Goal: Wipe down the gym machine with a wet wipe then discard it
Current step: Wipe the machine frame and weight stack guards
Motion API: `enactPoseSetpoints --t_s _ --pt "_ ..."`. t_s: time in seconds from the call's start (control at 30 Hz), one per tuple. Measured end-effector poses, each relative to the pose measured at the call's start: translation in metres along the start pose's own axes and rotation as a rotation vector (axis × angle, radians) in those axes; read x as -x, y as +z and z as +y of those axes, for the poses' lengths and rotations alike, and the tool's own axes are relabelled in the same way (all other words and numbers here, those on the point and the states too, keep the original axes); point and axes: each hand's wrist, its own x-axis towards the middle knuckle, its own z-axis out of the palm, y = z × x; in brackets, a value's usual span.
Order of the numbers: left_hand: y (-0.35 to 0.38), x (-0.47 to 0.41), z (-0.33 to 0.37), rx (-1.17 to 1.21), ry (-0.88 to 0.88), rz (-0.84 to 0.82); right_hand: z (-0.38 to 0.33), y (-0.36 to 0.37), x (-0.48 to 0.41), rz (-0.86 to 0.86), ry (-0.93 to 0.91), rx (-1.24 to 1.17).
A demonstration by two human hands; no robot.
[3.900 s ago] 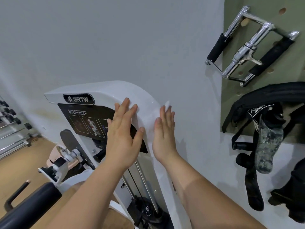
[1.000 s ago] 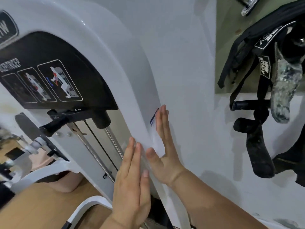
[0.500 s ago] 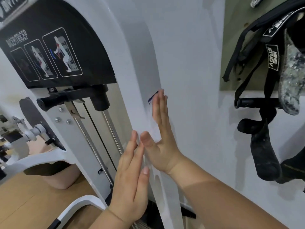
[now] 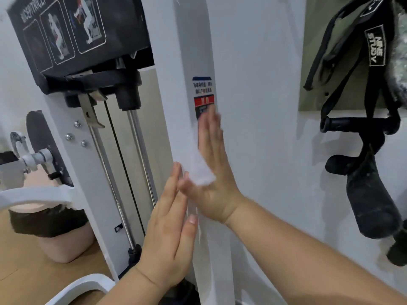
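Press the wet wipe (image 4: 202,175) evenly along the machine upright (image 4: 174,106) under the flat, straight-fingered right hand (image 4: 218,155), while the empty left hand (image 4: 169,234) braces flat against it.

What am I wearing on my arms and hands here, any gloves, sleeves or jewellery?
Nothing shows. The left hand and right hand are bare, without gloves, rings or bracelets. The left forearm and right forearm are bare too, with no sleeve or watch in view. The left thumbnail looks short and unpainted.
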Motion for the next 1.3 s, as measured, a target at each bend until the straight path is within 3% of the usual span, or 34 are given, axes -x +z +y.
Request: enactPoseSetpoints --t_s 0.13,0.27,0.47,0.6,0.7,0.9,1.07,1.17,1.3 --pt "0.013 0.025 -0.012 -0.103 0.017 0.002 0.039 0.016 0.078 -0.107 0.075 -0.039" --pt "0.028 0.049 -0.022 -0.111 0.047 0.017 0.028 0.013 0.051 -0.056 0.149 -0.126" --pt "0.045 0.083 -0.037 -0.08 0.058 0.021 0.032 0.041 0.099 -0.001 -0.002 -0.02" --pt "0.06 0.112 -0.045 -0.09 0.045 -0.02 0.065 0.061 0.173 -0.036 0.164 -0.119" --pt "0.072 0.13 -0.051 -0.084 0.041 -0.038 0.058 0.063 0.178 -0.058 0.33 -0.186" --pt "0.079 0.146 -0.059 0.109 0.074 0.004 0.031 0.077 0.161 0.067 0.198 -0.135" --pt "0.086 0.169 -0.07 0.118 0.047 -0.057 0.061 0.095 0.233 -0.003 0.311 -0.094" --pt "0.09 0.179 -0.072 0.118 0.023 -0.082 0.053 0.098 0.251 -0.044 0.466 -0.212" --pt "0.096 0.189 -0.072 0.129 0.001 -0.096 0.024 0.103 0.228 0.109 0.554 -0.482"
